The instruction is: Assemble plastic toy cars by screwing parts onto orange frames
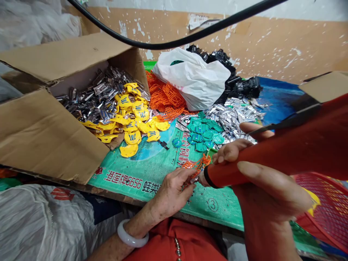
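Note:
My right hand point(268, 190) is wrapped around a thick red electric screwdriver point(261, 154) with a black ring near its nose. The tool slants down to the left, and its tip meets the small part in my left hand. With thumb and fingers closed, my left hand point(172, 188) pinches that part just above the green sheet. An orange lattice piece point(199, 165) sticks out from the pinch, and a little green grid piece point(212, 152) shows behind it. The fingers and the tool nose hide most of the held part.
An open cardboard box point(51, 134) spills shiny silver parts point(102, 94) and yellow pieces point(133, 123). Further back lie orange lattice pieces point(165, 96), a white bag point(193, 78) and black parts point(241, 87). Teal pieces point(202, 130) sit mid-table. A red basket point(323, 214) stands right. A black cable point(152, 46) hangs overhead.

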Available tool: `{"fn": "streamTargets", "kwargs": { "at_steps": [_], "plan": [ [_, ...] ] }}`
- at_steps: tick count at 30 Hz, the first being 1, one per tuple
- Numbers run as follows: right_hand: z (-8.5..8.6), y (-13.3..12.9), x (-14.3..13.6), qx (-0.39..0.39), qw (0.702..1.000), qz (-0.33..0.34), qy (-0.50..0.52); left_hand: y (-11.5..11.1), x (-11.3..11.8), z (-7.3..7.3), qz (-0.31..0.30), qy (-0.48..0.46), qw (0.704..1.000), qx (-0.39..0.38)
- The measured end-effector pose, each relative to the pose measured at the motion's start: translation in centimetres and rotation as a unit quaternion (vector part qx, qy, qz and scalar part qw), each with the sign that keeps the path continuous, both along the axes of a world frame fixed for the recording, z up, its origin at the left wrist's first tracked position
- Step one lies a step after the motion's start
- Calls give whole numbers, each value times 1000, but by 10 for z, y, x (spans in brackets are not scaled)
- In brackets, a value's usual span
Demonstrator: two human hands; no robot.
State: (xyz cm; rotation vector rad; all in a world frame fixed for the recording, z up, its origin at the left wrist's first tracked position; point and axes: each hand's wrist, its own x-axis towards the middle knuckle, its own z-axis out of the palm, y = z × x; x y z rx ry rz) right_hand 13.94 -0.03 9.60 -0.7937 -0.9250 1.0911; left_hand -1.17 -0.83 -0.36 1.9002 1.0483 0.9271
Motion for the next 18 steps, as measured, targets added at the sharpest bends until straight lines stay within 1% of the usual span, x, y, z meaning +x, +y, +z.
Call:
{"fn": "streamTargets", "kwargs": {
  "at_steps": [6, 11, 18],
  "plan": [
    [-1, -1, 0, 10, 1000, 3, 3, -1, 2, 2, 6, -15, 999, -31],
    [-3, -2, 1, 9, 1000, 3, -11, 0, 4, 6, 18, -50, 995, -82],
    [-4, -2, 2, 8, 1000, 6, -29, 0, 4, 10, 25, -47, 992, -113]
  ]
}}
